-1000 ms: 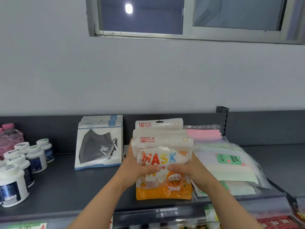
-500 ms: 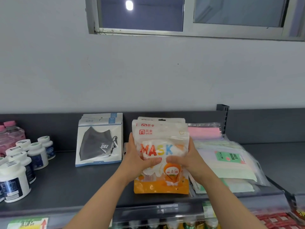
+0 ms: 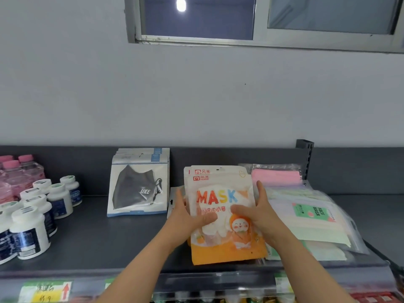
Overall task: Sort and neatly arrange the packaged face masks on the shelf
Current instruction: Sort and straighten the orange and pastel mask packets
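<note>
Grey shelf (image 3: pixel 98 237), white pill bottles (image 3: pixel 30 232) and pink-capped bottles (image 3: pixel 13 173) at left, grey-mask packets (image 3: pixel 138 186) leaning at back, orange MASK packets (image 3: pixel 227 250) at centre, clear bags of pastel masks (image 3: pixel 310 217) piled at right

left hand (image 3: pixel 188 217): thumb in front, pinching | right hand (image 3: pixel 260 215): thumb in front, fingers (image 3: pixel 261 190) upright | forearms reaching forward

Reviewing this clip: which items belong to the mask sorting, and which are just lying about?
Job: left hand, right hand, both gripping the orange MASK packs; grey mask packs; pastel mask bags; pink mask bag.
Lying about: white bottles; pink-capped bottles; price label.
</note>
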